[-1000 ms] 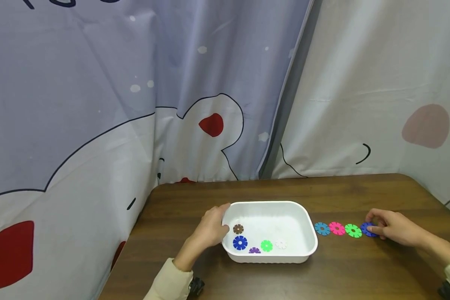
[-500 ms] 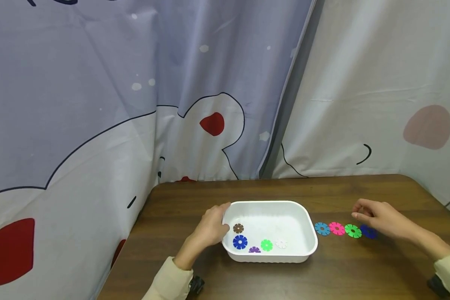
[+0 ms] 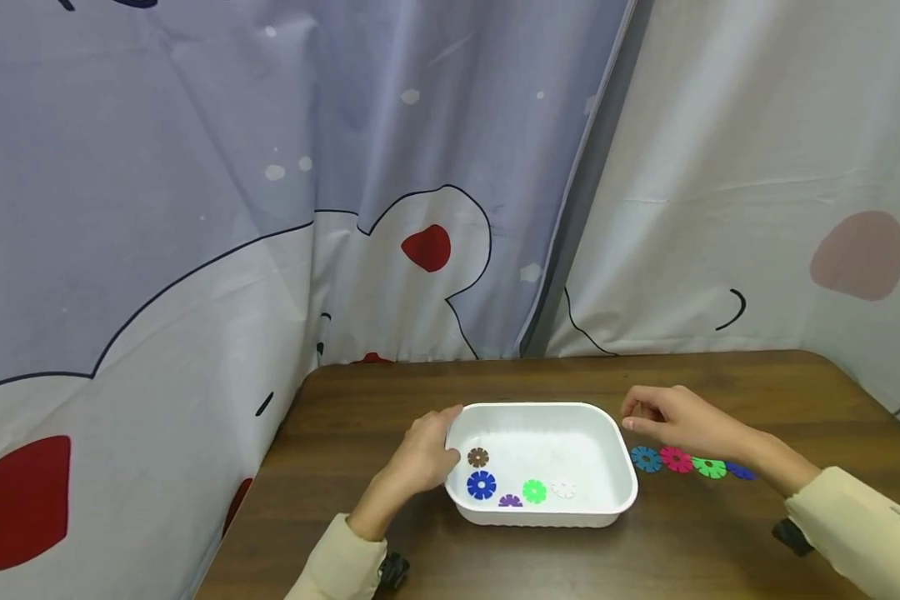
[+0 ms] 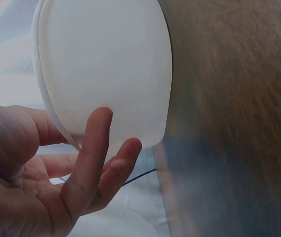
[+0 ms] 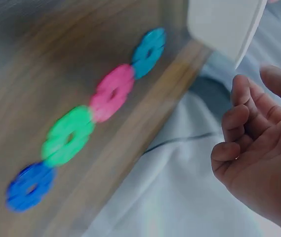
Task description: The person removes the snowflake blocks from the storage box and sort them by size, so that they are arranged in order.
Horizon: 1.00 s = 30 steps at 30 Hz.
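My left hand [image 3: 420,457] grips the left rim of a white plastic basin [image 3: 543,518]; the left wrist view shows two fingers against its outer wall [image 4: 130,64]. Inside lie snowflake discs: brown [image 3: 477,457], blue [image 3: 482,485], partly hidden purple [image 3: 510,501], green [image 3: 535,492] and white [image 3: 563,489]. Right of the basin, a row of discs runs light blue [image 3: 647,459], pink [image 3: 676,459], green [image 3: 709,467] and dark blue [image 3: 740,471], neighbours meeting edge to edge. Above the row's left end, near the basin's right rim, hovers my right hand [image 3: 678,414], fingers loosely curled, holding nothing visible.
Basin and discs rest on a brown wooden table [image 3: 540,567]. Printed curtains [image 3: 435,317] hang behind its far edge and along the left side. Dark wrist straps show below both cream sleeves [image 3: 847,517].
My right hand has let go of the dark blue disc at the row's right end, lifted, and travelled left toward the basin. My left hand has stayed on the rim.
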Each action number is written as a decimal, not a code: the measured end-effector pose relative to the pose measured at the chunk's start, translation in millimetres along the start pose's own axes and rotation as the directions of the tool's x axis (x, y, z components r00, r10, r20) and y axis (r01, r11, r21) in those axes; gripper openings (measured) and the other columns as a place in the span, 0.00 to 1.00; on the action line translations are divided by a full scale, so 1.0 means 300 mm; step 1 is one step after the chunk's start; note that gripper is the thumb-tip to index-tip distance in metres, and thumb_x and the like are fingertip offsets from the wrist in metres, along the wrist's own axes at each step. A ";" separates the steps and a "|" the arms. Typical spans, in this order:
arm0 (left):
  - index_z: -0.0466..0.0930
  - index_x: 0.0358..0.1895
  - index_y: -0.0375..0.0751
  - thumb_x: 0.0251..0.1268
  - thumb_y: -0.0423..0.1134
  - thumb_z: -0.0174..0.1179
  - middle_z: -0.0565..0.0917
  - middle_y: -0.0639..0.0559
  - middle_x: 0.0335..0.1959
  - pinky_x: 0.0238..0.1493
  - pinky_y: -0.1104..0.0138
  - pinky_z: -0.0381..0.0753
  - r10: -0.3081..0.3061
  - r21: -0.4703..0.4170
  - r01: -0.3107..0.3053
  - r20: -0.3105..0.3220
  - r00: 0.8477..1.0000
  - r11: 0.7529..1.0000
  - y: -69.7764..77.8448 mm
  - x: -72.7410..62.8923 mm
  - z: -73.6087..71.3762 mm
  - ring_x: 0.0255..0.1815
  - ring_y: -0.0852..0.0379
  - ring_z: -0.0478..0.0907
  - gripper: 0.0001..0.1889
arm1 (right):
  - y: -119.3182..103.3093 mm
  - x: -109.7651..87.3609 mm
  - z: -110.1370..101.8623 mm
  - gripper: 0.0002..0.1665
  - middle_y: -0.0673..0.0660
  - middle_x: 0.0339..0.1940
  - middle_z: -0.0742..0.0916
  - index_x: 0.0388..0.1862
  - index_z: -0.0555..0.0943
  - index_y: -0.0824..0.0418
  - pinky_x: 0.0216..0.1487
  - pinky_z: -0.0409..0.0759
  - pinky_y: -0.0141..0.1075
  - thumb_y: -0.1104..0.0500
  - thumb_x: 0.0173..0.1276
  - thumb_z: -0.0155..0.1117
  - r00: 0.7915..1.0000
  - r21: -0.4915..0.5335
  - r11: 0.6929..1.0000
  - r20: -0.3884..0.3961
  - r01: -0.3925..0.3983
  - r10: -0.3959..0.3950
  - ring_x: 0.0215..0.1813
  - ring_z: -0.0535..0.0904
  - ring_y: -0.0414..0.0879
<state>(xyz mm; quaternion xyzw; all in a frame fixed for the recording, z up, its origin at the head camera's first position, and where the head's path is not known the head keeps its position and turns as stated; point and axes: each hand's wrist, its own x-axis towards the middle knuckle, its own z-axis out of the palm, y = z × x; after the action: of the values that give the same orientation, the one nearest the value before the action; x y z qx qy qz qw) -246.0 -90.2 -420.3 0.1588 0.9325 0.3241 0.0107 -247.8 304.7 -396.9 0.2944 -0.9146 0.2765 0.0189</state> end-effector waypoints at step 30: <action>0.74 0.71 0.25 0.57 0.23 0.65 0.84 0.28 0.57 0.59 0.45 0.83 0.064 0.034 -0.063 -0.018 0.998 0.997 -0.013 0.006 0.000 0.55 0.39 0.81 0.34 | -0.337 0.328 0.293 0.18 0.39 0.21 0.77 0.53 0.85 0.54 0.35 0.73 0.30 0.50 0.69 0.77 0.912 -0.153 0.951 0.355 0.270 -0.203 0.27 0.71 0.32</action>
<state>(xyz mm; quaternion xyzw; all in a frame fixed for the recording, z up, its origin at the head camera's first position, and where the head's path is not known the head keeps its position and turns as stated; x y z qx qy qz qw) -248.9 -92.6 -422.6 0.1853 0.9324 0.3101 -0.0111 -262.3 139.3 -402.0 0.4428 -0.8847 0.1253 -0.0743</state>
